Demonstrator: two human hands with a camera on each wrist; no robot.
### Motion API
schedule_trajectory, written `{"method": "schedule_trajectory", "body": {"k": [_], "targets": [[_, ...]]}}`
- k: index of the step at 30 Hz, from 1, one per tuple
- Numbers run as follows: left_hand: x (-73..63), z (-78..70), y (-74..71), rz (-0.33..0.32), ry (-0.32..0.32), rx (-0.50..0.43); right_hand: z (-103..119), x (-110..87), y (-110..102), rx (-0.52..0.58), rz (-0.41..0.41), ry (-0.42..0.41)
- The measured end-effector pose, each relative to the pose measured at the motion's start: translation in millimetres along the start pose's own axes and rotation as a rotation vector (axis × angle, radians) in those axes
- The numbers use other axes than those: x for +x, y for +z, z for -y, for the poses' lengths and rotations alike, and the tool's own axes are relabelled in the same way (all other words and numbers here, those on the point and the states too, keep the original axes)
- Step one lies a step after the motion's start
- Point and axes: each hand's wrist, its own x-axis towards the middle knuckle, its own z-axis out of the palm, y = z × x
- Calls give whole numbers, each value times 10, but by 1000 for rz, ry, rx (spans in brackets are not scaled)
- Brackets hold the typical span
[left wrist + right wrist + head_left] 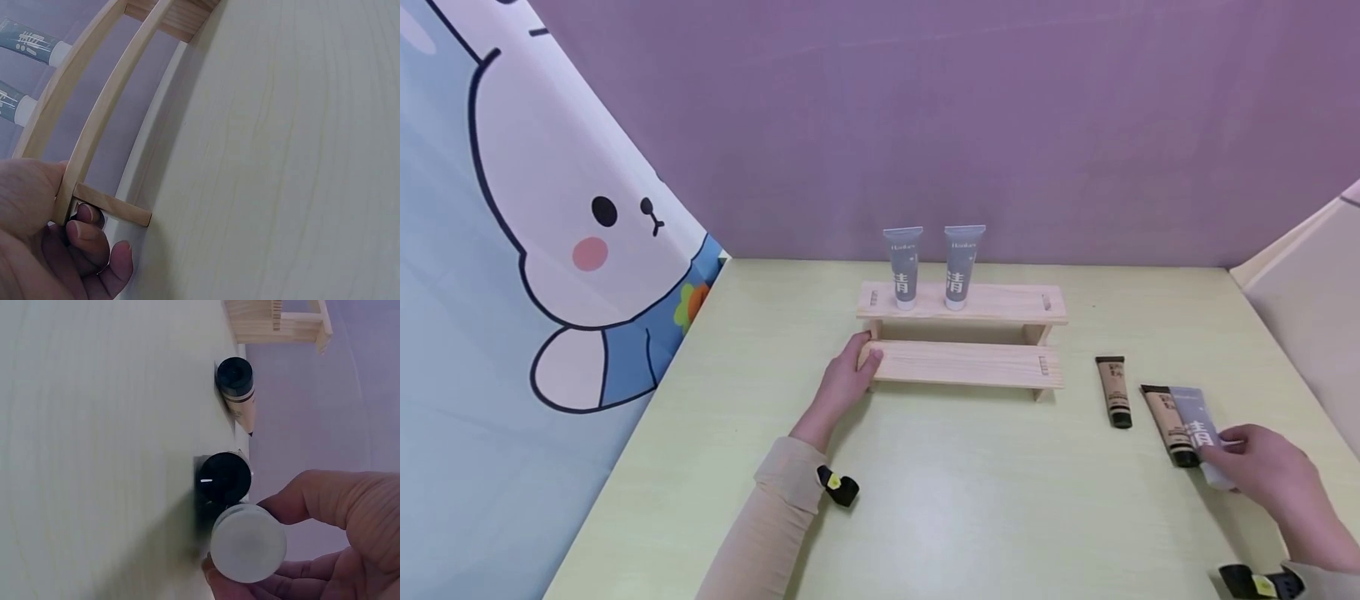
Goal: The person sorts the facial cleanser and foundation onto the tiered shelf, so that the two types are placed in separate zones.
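Observation:
My left hand (844,379) grips the left end of the lower step of a small two-tier wooden rack (962,364). In the left wrist view its thumb lies over the board and the fingers curl beneath. Two grey-blue tubes (904,265) with white caps stand upright on the upper step. At the right, my right hand (1270,467) pinches a third grey-blue tube (1197,417) near its white cap (249,544). That tube overlaps a beige tube with a black cap (1168,423). Another beige tube (1114,392) lies between that pair and the rack.
The pale wood-grain table (955,508) carries everything. Behind it hangs a purple cloth (970,125), and a cartoon-printed cloth (587,250) covers the left side. A whitish panel (1307,308) borders the table on the right.

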Motion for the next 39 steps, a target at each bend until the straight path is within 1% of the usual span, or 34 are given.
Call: {"method": "schedule_trajectory", "body": {"k": [3,7,12,15,21,28,35,39], "targets": [[3,4,1,2,-6,-5,-16,1,0,23,3,-11],[5,1,6,4,-7,-4,-63,3,15,16,-16,-46],[1,-9,13,4,-6,-1,-70,-14,16,65,-98,-119],[2,-6,15,1,-9,0,-14,-15,13,130,-147,-152],[7,6,18,-8,-5,-1,204,17,30,239,-206,-202],[10,22,23,-15,-3,5,523,64,57,347,-244,-252],[13,12,32,-17,-4,8,789,129,35,371,-298,-333],[16,18,34,-19,-7,12,955,172,26,378,-306,-345]]}}
